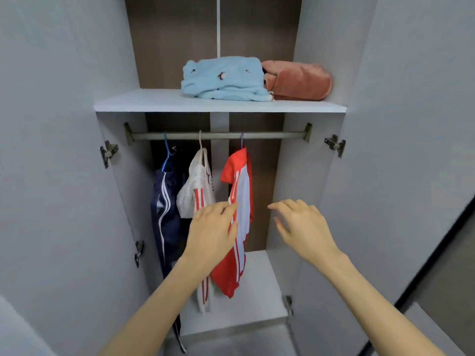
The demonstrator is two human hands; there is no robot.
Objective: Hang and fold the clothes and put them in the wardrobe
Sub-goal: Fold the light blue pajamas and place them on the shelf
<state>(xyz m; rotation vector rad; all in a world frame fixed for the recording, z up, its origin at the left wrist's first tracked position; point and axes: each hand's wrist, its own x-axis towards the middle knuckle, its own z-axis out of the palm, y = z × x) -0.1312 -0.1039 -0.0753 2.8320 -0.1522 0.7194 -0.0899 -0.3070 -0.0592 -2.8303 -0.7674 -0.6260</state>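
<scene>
1. I'm looking into an open wardrobe (303, 181) with pale grey sides and a brown wood-grain back panel (174, 47). Its left door (51, 176) and right door (401, 150) are both swung wide, and their metal hinges (109, 151) show.
2. On the white upper shelf (144, 102) sit two folded pieces, touching. A light blue fleece (221, 78) is near the middle and a salmon-pink fleece (298, 82) is on its right.
3. Under the shelf a grey rail (270, 135) spans the wardrobe. Three garments hang from it on hangers: a navy striped garment (167, 214) on the left, a white one with red stripes (195, 191) beside it, and a red and white jacket (240, 176) in the middle.
4. The white bottom board (257, 291) lies beneath the hems.
5. My left hand (213, 232) is loosely spread. Its fingertips touch the front edge of the red and white jacket, the thumb sits apart below them, and I see no pinch.
6. My right hand (305, 227) hovers just right of that jacket with its fingers relaxed and slightly curved, holding nothing.
</scene>
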